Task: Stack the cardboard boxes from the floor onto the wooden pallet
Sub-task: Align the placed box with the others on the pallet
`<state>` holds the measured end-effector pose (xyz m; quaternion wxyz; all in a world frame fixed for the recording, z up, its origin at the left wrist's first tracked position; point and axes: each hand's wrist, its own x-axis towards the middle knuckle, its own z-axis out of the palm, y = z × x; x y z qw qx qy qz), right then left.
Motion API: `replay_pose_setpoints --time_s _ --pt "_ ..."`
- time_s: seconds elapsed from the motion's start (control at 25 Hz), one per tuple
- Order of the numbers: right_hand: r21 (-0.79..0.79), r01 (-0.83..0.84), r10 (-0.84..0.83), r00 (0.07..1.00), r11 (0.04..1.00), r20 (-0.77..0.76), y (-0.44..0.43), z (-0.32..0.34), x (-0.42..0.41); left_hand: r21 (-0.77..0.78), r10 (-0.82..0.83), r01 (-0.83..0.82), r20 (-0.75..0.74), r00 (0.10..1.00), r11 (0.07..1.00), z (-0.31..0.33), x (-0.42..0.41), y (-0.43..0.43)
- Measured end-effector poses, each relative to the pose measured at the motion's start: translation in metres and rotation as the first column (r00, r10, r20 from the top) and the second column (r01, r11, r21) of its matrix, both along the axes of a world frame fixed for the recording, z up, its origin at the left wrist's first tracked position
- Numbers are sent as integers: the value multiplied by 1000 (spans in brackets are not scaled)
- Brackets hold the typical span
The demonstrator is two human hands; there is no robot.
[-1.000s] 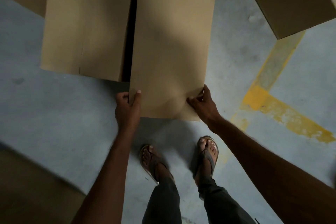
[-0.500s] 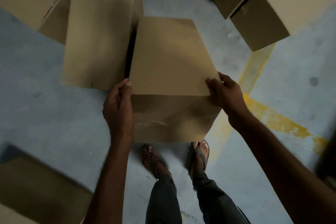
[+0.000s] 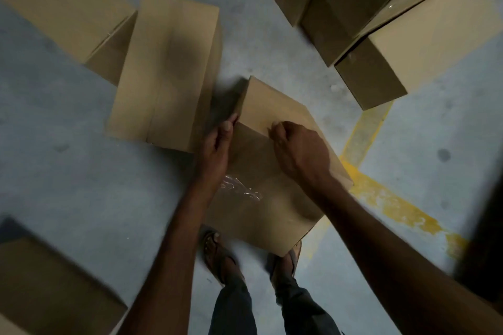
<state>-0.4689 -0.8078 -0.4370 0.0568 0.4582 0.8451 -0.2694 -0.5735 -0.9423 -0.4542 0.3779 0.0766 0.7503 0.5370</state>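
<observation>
Box (image 3: 261,215) at centre frame, tilted and seemingly off the floor (image 3: 81,171), above the feet. The left hand (image 3: 217,144) grips its 9 o'clock edge and the right hand (image 3: 299,152) curls over the top ridge, likely steadying the tilt. Another box (image 3: 168,71) waits at 11 o'clock. No pallet in sight.

- Carried box (image 3: 272,177): underside hidden; upper-left edge smeared by motion.
- Left hand (image 3: 217,144): most fingers hidden behind the box's side.
- Feet (image 3: 215,253): blurred; the right one is partly under the box corner.
- Stacked boxes (image 3: 381,22) and lower-left box (image 3: 49,288): cut by frame edges.
- Dark shape (image 3: 484,226), right edge: unidentifiable.
</observation>
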Motion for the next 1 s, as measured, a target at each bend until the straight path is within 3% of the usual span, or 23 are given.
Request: replay_pose_setpoints --time_s 0.08,0.2,0.36,0.44,0.52,0.56,0.64,0.72,0.8,0.92,1.0 --pt "67 81 -79 996 994 -33 -9 -1 -11 32 -38 40 -39 999 999 -4 6 6" --pt "116 134 -133 991 984 -14 2 -2 -10 67 47 -50 38 998 997 -20 0 -2" --pt "37 164 -164 987 986 -5 22 -1 7 -312 273 -219 144 951 925 -59 -6 -42" --pt "-8 227 -227 974 974 1 39 -5 20 -431 377 -198 383 843 881 -79 10 -55" --pt "-53 200 -196 978 978 72 56 -11 35 -410 401 -146 655 640 901 -87 25 -55" --pt "-114 170 -160 982 979 98 63 -12 41 -373 401 -169 732 551 912 -84 29 -50" --pt "-272 178 -153 982 946 109 76 -7 50 -300 364 -206 783 505 931 -82 31 -41" --pt "-502 364 -341 929 784 142 92 4 56 -270 326 -182 785 527 945 -79 31 -33" --pt "-651 511 -419 854 562 308 112 9 62 -251 281 -132 787 550 959 -81 32 -29" --pt "-712 559 -332 828 426 451 130 -5 75 -263 192 37 787 586 964 -87 37 -22" --pt "-719 570 -324 821 398 471 133 -18 89 -270 154 109 787 597 957 -89 42 -14"
